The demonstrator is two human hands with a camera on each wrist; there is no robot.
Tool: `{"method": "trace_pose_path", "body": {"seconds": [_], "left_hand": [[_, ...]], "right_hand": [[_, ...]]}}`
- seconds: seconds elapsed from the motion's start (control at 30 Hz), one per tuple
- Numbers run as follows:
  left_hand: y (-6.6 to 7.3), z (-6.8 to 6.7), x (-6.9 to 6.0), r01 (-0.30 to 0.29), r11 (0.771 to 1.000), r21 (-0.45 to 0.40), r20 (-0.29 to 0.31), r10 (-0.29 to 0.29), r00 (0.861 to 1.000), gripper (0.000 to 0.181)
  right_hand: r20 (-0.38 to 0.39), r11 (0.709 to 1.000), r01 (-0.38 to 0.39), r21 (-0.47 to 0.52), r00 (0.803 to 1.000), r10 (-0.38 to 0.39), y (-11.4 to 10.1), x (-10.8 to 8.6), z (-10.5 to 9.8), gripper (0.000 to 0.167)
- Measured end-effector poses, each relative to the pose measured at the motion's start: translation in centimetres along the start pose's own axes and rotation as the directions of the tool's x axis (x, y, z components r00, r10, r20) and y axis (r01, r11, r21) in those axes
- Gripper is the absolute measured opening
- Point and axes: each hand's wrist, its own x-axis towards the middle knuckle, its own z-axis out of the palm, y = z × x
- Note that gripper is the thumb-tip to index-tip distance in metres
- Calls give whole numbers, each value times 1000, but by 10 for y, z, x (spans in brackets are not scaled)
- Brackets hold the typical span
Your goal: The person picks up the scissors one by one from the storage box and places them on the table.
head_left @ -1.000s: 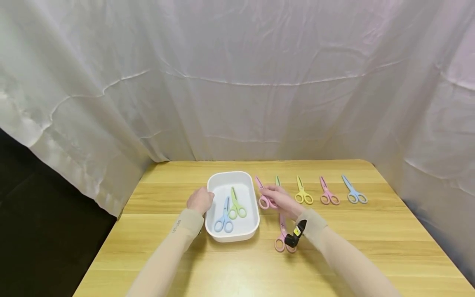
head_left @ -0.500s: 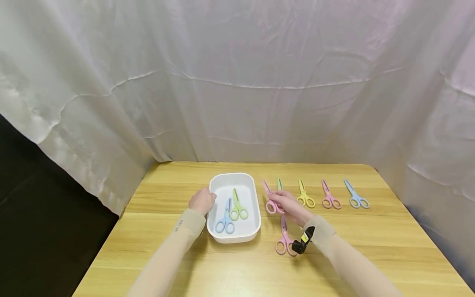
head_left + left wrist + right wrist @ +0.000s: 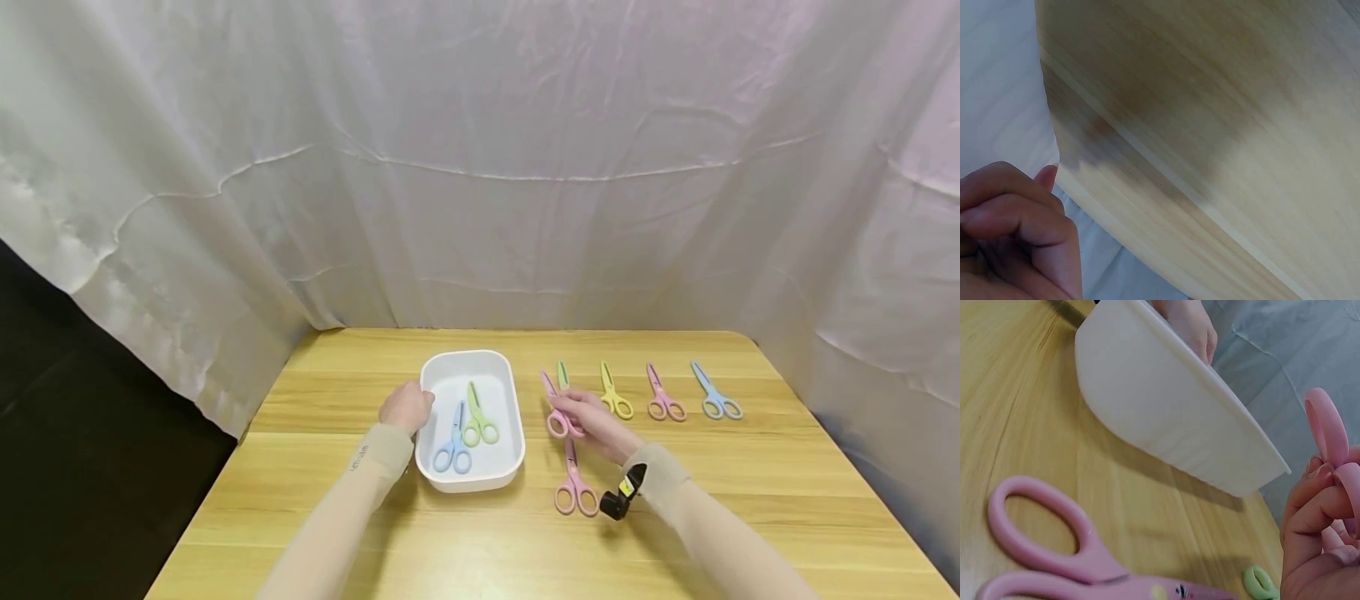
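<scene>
At the left rim of a white plastic tray [image 3: 433, 477], my left hand [image 3: 407, 407] grips the edge; its curled fingers [image 3: 1029, 215] show beside the tray's wall in the left wrist view. Inside the tray lie blue scissors [image 3: 452, 451] and green scissors [image 3: 480, 427]. My right hand [image 3: 597, 422] pinches pink scissors [image 3: 553, 392] near the handle loops, raised off the table to the right of the tray. Green-bladed scissors [image 3: 562, 372] lie partly hidden behind that hand. Below it, a second pair of pink scissors [image 3: 573, 484] rests on the wood.
Yellow scissors [image 3: 611, 393], another pink pair [image 3: 663, 397] and a blue pair [image 3: 714, 397] lie in a row to the right, blades pointing away. The wooden table [image 3: 480, 550] ends at a pale curtain [image 3: 525, 250] behind.
My right hand has shifted right and slightly nearer with the pink scissors, away from the tray. The left hand and the tray stay in place.
</scene>
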Motion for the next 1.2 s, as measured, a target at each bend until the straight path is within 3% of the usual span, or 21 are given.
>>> {"method": "trace_pose_path", "body": {"seconds": [0.17,0.7,1.03,1.2], "left_hand": [[0,1,-1,-2,1000,0,0,2,1000,33],[0,0,-2,2,1000,15,-6,-2,1000,34],[1,0,0,-7,1000,13,-3,7,1000,33],[1,0,1,-4,1000,7,3,4,1000,33]], "right_hand": [[-24,1000,-7,-22,1000,7,3,-6,-5,34],[-21,999,24,-41,999,-25,6,-19,-19,18],[-69,995,5,-97,998,-12,12,-27,-28,37],[-84,993,-5,-115,996,-5,15,-31,-34,29]]}}
